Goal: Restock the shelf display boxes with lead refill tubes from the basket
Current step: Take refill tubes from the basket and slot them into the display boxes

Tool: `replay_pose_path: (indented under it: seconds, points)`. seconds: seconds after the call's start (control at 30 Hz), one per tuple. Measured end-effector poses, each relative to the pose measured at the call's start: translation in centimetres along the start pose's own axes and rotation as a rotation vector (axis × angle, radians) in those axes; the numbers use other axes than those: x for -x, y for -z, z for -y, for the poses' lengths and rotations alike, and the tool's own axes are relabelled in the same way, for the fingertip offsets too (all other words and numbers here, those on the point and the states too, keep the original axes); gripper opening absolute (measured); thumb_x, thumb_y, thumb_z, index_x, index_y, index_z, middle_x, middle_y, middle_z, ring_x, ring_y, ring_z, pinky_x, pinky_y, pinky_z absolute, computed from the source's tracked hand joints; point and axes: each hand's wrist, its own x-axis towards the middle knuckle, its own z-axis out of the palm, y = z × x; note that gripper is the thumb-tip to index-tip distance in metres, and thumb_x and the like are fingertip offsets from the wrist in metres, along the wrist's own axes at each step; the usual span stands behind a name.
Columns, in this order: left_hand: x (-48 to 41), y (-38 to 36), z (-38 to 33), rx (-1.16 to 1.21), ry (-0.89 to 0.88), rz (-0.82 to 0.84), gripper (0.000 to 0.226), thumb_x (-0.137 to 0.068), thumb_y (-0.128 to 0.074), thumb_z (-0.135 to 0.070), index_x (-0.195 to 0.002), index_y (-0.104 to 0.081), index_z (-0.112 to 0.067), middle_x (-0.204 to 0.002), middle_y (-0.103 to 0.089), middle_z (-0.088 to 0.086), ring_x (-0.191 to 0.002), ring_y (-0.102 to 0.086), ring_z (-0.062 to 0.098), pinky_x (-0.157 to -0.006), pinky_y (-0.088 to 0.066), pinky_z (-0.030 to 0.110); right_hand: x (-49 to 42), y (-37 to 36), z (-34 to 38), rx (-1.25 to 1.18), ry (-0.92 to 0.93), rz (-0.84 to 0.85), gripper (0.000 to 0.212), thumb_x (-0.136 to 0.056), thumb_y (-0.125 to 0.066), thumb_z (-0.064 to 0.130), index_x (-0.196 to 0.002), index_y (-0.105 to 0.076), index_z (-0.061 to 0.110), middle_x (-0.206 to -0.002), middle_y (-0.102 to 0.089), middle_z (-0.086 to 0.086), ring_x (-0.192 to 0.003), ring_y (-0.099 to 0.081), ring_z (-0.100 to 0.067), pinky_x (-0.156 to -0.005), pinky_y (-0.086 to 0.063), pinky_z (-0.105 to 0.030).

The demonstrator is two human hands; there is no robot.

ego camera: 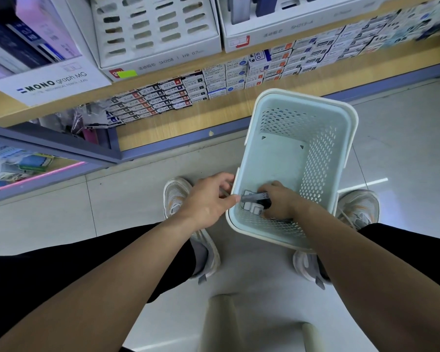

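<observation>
Clutching tubes (255, 197) in the basket (351, 118), your right hand (280, 200) is sitting nearest; your left hand (208, 201) is pinching one's 9 o'clock end.

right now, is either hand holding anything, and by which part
A dark lead refill tube, low inside the basket: the left hand pinches its grey end at the rim, the right hand grips its other end.

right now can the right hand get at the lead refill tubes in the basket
Likely yes: the right hand is down inside the open-topped basket, gripping the lead refill tubes in its near corner, and nothing covers them.
</observation>
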Motion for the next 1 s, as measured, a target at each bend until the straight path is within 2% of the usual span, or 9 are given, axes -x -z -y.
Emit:
replay_pose_path:
  seconds: [0.1, 0.2, 0.4, 0.5, 0.57, 0.63, 0.7, 0.83, 1.0]
  points:
    - [0.0, -0.1, -0.1, 0.019, 0.001, 0.001, 0.036, -0.089, -0.074, -0.025, -0.123, -0.063, -0.029, -0.097, -0.064, -0.013, -0.09, -0.065, 0.008, -0.089, -0.055, 0.037, -0.2, -0.6, 0.3, -0.018, -0.012, -0.008, 0.054, -0.081, -0.075, 0.034, -0.13, -0.055, 0.023, -0.129, -0.044, -0.007, -0.116, -0.052, -0.026, -0.097, -0.044, -0.029]
    - [0.0, -0.1, 0.0, 0.03, 0.009, 0.001, 0.035, -0.089, -0.075, -0.024, -0.122, -0.064, -0.028, -0.097, -0.066, -0.011, -0.089, -0.065, 0.009, -0.089, -0.055, 0.039, -0.3, -0.7, 0.5, -0.027, -0.001, -0.021, 0.046, -0.083, -0.073, 0.037, -0.122, -0.058, 0.018, -0.124, -0.044, -0.006, -0.102, -0.054, -0.022, -0.081, -0.044, -0.025]
    - [0.1, -0.4, -0.1, 0.056, 0.012, -0.019, 0.032, -0.088, -0.075, -0.023, -0.119, -0.066, -0.03, -0.092, -0.067, -0.014, -0.087, -0.067, 0.011, -0.089, -0.056, 0.042, -0.2, -0.9, 0.8, -0.014, -0.006, 0.019, 0.046, -0.083, -0.066, 0.039, -0.12, -0.058, 0.012, -0.129, -0.05, -0.011, -0.109, -0.057, -0.026, -0.09, -0.045, -0.029]
    - [0.1, -0.5, 0.0, 0.061, 0.013, -0.027, 0.032, -0.088, -0.074, -0.022, -0.119, -0.066, -0.029, -0.09, -0.068, -0.013, -0.086, -0.068, 0.012, -0.088, -0.056, 0.042, -0.1, -0.7, 0.8, -0.061, 0.008, 0.028, 0.035, -0.084, -0.064, 0.039, -0.108, -0.062, 0.014, -0.115, -0.063, -0.009, -0.086, -0.062, -0.018, -0.068, -0.046, -0.02]
    - [0.1, -0.5, -0.1, 0.065, 0.012, -0.03, 0.032, -0.089, -0.074, -0.021, -0.119, -0.067, -0.027, -0.089, -0.068, -0.012, -0.085, -0.069, 0.011, -0.087, -0.057, 0.04, 0.1, -0.5, 0.8, -0.122, 0.001, 0.064, 0.034, -0.087, -0.064, 0.039, -0.112, -0.061, 0.017, -0.106, -0.066, -0.005, -0.077, -0.062, -0.013, -0.056, -0.046, -0.016]
    - [0.0, -0.5, -0.1, 0.067, 0.008, -0.036, 0.031, -0.088, -0.075, -0.02, -0.117, -0.067, -0.027, -0.088, -0.067, -0.013, -0.082, -0.068, 0.01, -0.085, -0.057, 0.039, 0.2, -0.7, 0.9, -0.147, -0.021, 0.11, 0.048, -0.09, -0.061, 0.043, -0.13, -0.052, 0.019, -0.119, -0.062, -0.005, -0.096, -0.063, -0.02, -0.076, -0.055, -0.027]
    - [0.0, -0.5, -0.1, 0.049, 0.007, -0.037, 0.032, -0.088, -0.075, -0.021, -0.117, -0.067, -0.027, -0.089, -0.067, -0.013, -0.083, -0.068, 0.009, -0.085, -0.057, 0.038, 0.2, -0.9, 1.1, -0.142, -0.045, 0.134, 0.058, -0.092, -0.058, 0.046, -0.14, -0.043, 0.017, -0.131, -0.058, -0.007, -0.111, -0.059, -0.025, -0.091, -0.051, -0.034]
    - [-0.1, -0.4, -0.1, 0.035, 0.007, -0.033, 0.034, -0.088, -0.075, -0.022, -0.121, -0.067, -0.027, -0.093, -0.068, -0.012, -0.085, -0.068, 0.005, -0.086, -0.057, 0.035, 0.5, -1.0, 1.2, -0.16, -0.042, 0.108, 0.054, -0.093, -0.058, 0.045, -0.136, -0.048, 0.013, -0.132, -0.059, -0.008, -0.114, -0.056, -0.024, -0.089, -0.039, -0.027]
    - [-0.2, -0.4, -0.1, 0.03, 0.002, -0.034, 0.035, -0.087, -0.075, -0.022, -0.121, -0.066, -0.026, -0.093, -0.067, -0.011, -0.085, -0.068, 0.005, -0.086, -0.057, 0.034, 0.8, -1.2, 1.3, -0.201, -0.052, 0.019, 0.044, -0.088, -0.066, 0.046, -0.118, -0.056, 0.015, -0.111, -0.063, -0.004, -0.094, -0.058, -0.02, -0.076, -0.04, -0.026]
